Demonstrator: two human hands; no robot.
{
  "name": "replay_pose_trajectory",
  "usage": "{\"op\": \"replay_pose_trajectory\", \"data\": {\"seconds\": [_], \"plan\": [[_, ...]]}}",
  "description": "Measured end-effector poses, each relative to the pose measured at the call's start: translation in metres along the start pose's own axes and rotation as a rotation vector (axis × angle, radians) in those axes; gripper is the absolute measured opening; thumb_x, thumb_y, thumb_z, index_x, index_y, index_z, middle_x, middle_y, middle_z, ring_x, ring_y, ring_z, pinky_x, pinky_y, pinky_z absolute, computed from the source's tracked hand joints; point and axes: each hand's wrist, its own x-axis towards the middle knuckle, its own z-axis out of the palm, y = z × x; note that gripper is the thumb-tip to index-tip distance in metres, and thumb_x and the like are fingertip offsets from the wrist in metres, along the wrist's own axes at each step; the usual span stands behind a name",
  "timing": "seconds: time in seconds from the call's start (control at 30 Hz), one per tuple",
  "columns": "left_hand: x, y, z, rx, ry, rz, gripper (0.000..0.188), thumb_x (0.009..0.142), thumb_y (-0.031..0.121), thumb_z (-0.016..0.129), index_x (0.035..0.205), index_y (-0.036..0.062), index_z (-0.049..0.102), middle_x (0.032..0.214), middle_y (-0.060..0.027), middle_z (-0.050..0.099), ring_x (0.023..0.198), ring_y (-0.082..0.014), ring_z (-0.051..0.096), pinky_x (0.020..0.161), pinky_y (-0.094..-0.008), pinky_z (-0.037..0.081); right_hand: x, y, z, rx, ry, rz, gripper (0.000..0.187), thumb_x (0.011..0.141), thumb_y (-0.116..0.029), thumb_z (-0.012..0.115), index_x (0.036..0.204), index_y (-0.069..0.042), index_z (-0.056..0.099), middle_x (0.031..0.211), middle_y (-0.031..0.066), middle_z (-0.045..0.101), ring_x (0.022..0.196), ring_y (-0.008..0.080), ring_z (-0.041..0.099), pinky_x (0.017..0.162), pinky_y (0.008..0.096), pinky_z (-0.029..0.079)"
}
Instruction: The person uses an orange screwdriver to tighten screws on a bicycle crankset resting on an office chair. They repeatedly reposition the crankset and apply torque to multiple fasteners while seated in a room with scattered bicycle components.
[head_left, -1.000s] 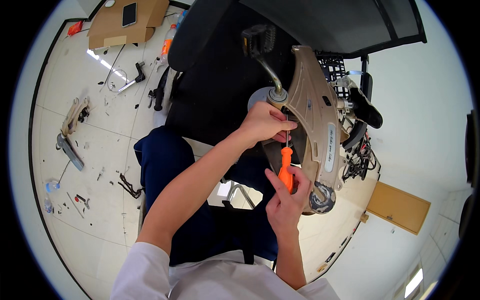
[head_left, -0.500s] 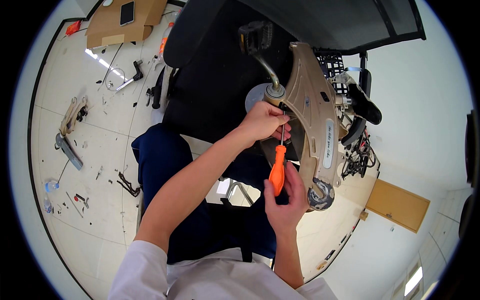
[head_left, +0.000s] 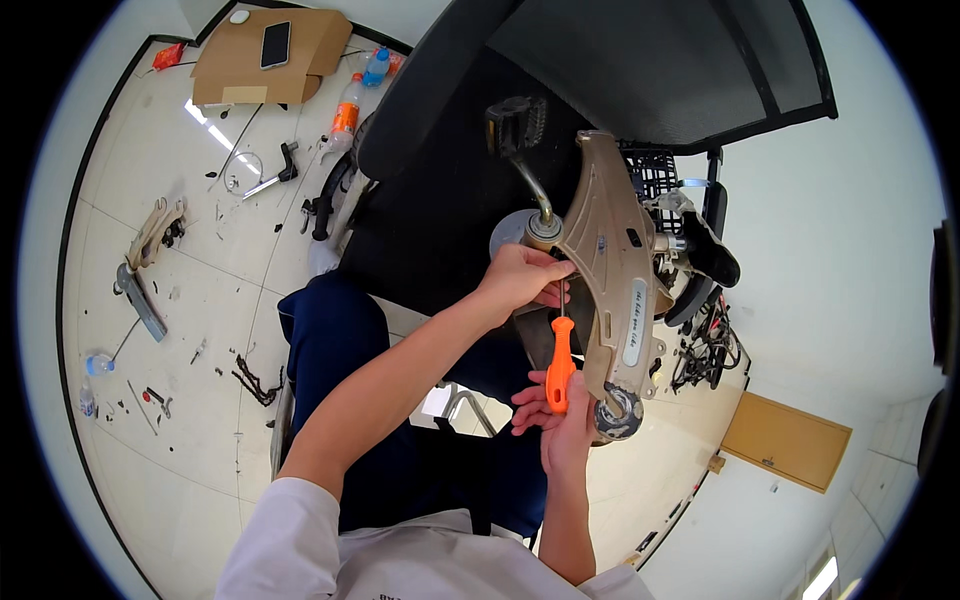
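Note:
A screwdriver (head_left: 561, 362) with an orange handle stands nearly in line with my body, its shaft running up beneath the crank tube. My right hand (head_left: 568, 425) is closed around the lower handle, thumb on its right side and fingers on its left. With thumb and fingers pinched, my left hand (head_left: 522, 278) is at the upper shaft; its fingers hide the tip. The tan metal bike frame (head_left: 612, 235) lies tilted across the chair and my lap. A crank arm (head_left: 534, 190) with a black pedal (head_left: 516, 126) rises from the frame's tube.
A black office chair (head_left: 420, 225) supports the frame. On the floor at left lie a grey-and-tan folding part (head_left: 142, 300), a chain (head_left: 258, 382) and a brake lever (head_left: 288, 165). Bottles (head_left: 346, 115) and a cardboard box (head_left: 225, 65) holding a phone (head_left: 275, 45) are farther back.
My right hand has turned around the handle: its fingers now show on the left and its thumb on the right. My left hand keeps its pinch. The whole view has shifted slightly.

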Motion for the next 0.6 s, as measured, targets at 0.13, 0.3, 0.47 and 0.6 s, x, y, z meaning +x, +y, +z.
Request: {"op": "replay_pose_trajectory", "data": {"seconds": [0.13, 0.3, 0.47, 0.6], "plan": [[-0.001, -0.005, -0.003, -0.192, -0.204, -0.039, 0.025, 0.097, 0.013, 0.056, 0.113, -0.006, 0.061, 0.107, -0.0198, 0.067, 0.099, -0.0255, 0.068, 0.089, -0.0346, 0.056, -0.003, 0.006, 0.009, 0.583, -0.126, 0.2, 0.053, 0.101, -0.046, 0.032, 0.102, 0.0, 0.058, 0.068, 0.0097, 0.057, 0.052, 0.0183, 0.051, 0.047, 0.0306, 0.041], [-0.003, -0.004, -0.002, -0.154, -0.138, -0.05, 0.023, 0.094, 0.01, 0.06, 0.112, -0.0049, 0.061, 0.105, -0.019, 0.068, 0.098, -0.0259, 0.069, 0.088, -0.0356, 0.057, 0.006, 0.031, 0.003, 1.146, -0.353, 0.394, 0.054, 0.1, -0.042, 0.031, 0.118, 0.001, 0.056, 0.083, 0.0106, 0.058, 0.058, 0.0188, 0.05, 0.05, 0.0313, 0.038], [0.0, 0.0, -0.004, -0.099, -0.029, -0.063, 0.026, 0.089, 0.011, 0.069, 0.108, -0.005, 0.062, 0.097, -0.0162, 0.07, 0.087, -0.0228, 0.071, 0.079, -0.0328, 0.06, -0.008, 0.021, 0.013, 0.441, -0.104, 0.172, 0.052, 0.102, -0.042, 0.031, 0.133, -0.001, 0.041, 0.102, 0.0153, 0.058, 0.07, 0.0239, 0.061, 0.05, 0.0335, 0.051], [-0.004, -0.002, 0.001, 0.013, 0.09, -0.006, 0.034, 0.086, 0.016, 0.074, 0.107, -0.0064, 0.062, 0.092, -0.0162, 0.07, 0.08, -0.0201, 0.071, 0.071, -0.0286, 0.06, -0.017, 0.02, 0.016, -0.002, 0.046, -0.1, 0.042, 0.103, -0.033, 0.039, 0.133, -0.002, 0.036, 0.107, 0.019, 0.058, 0.074, 0.0275, 0.067, 0.051, 0.034, 0.058]]}}
